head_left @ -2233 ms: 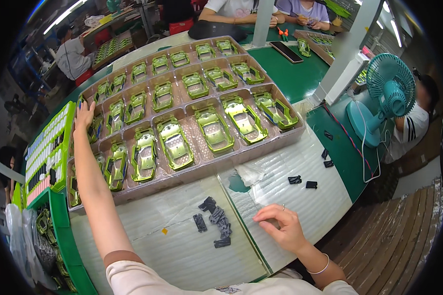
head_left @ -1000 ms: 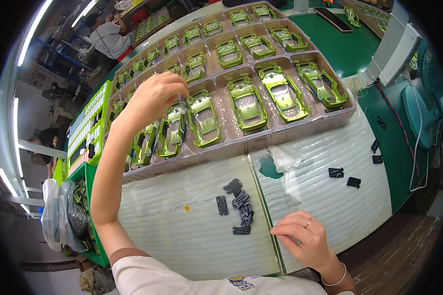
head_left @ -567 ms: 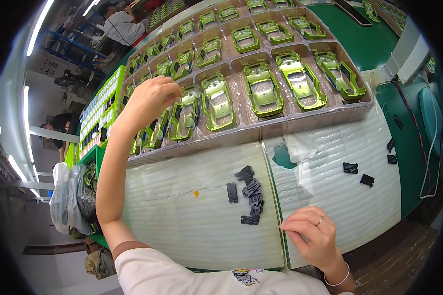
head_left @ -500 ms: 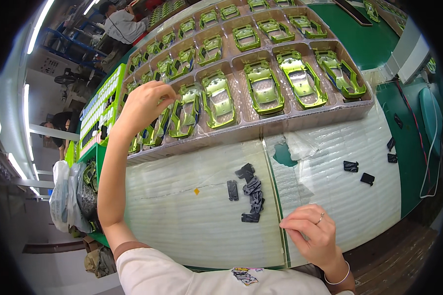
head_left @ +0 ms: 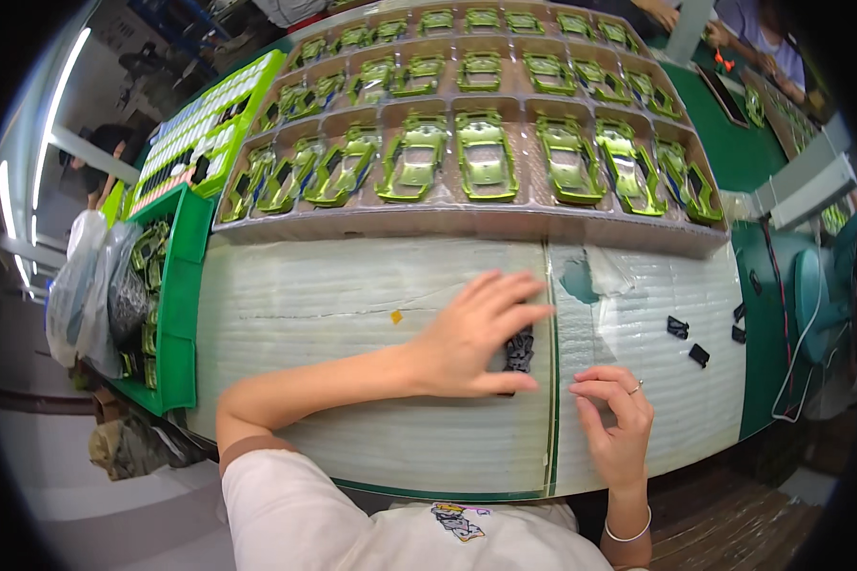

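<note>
My left hand [head_left: 481,333] reaches across the table with its fingers spread, palm down over a small pile of black plastic parts [head_left: 518,352]. It covers most of the pile, and whether it touches them I cannot tell. To its right, my right hand [head_left: 617,419] hovers above the foam-covered table [head_left: 324,285]. Its fingers are loosely curled, thumb and forefinger tips close but apart, and nothing shows between them. Beyond both hands, green toy car body shells [head_left: 487,157] sit in the compartments of a clear plastic tray [head_left: 467,223].
Several loose black parts [head_left: 699,355] lie at the right. A green bin [head_left: 176,333] holding more shells stands left, beside plastic bags [head_left: 90,285]. A light-green rack [head_left: 243,105] rises behind it. A teal fan [head_left: 814,295] with cables stands right; a co-worker [head_left: 762,43] sits beyond.
My left hand has come back from the tray's left side to the black parts, its fingers spreading. My right hand has shifted slightly. The view has turned, showing more of the green bin.
</note>
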`<state>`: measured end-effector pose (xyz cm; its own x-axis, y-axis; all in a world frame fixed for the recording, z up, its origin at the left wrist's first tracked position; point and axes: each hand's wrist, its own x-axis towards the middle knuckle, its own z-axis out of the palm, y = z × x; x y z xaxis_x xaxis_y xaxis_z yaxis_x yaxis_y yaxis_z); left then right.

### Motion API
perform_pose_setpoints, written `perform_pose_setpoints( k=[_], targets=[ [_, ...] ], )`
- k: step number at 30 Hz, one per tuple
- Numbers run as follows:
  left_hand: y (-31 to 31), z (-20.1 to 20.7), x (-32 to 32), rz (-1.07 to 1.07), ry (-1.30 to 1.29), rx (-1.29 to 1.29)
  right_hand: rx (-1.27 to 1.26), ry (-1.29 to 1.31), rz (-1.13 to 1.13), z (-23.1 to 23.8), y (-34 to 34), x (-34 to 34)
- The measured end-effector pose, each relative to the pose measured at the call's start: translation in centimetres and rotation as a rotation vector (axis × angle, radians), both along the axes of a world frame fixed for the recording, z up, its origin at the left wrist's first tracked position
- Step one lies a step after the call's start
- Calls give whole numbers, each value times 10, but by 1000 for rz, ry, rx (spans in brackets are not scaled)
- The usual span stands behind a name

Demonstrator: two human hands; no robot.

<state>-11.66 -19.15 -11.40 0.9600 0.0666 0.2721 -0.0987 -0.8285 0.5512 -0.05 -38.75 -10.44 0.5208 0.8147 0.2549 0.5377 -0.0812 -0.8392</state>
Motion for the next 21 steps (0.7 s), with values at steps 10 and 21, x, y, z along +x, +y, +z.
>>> perform_pose_setpoints(
  k=[10, 21],
  targets=[
    [-4, -11, -7, -89, -269, -6, -85, -80, -89, 0, 8, -7],
    [129, 50, 18, 610, 12, 290, -68, -84, -95, -3, 10, -7]
  ],
)
